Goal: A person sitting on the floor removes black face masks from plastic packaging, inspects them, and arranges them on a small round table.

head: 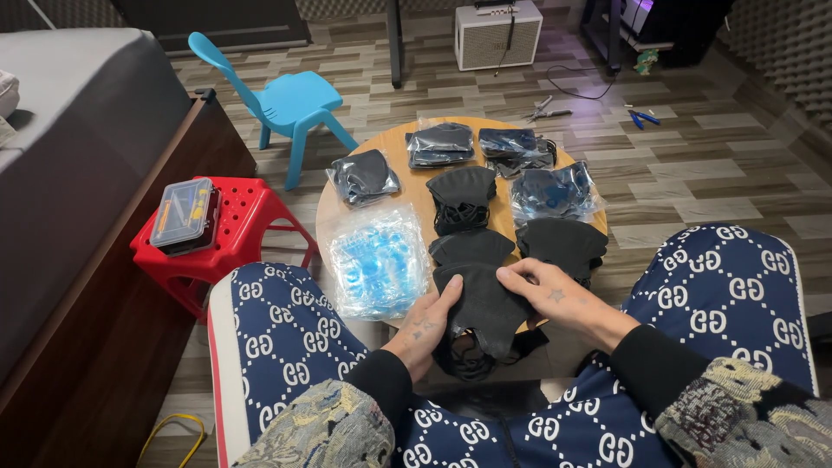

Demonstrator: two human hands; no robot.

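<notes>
I hold a stack of black face masks (484,305) over the near edge of a small round wooden table (407,147). My left hand (426,328) grips the stack from below and on the left. My right hand (546,290) pinches its upper right edge. Just beyond lie three loose piles of black masks (461,198), two in the middle and one (562,243) to the right. A clear bag of blue masks (378,258) rests to the left of my hands.
Several clear bags of dark masks (440,143) lie on the far half of the table. A red plastic stool (244,227) with a flat case (182,214) stands left, a blue child's chair (290,102) behind it. Tools (641,117) lie on the floor.
</notes>
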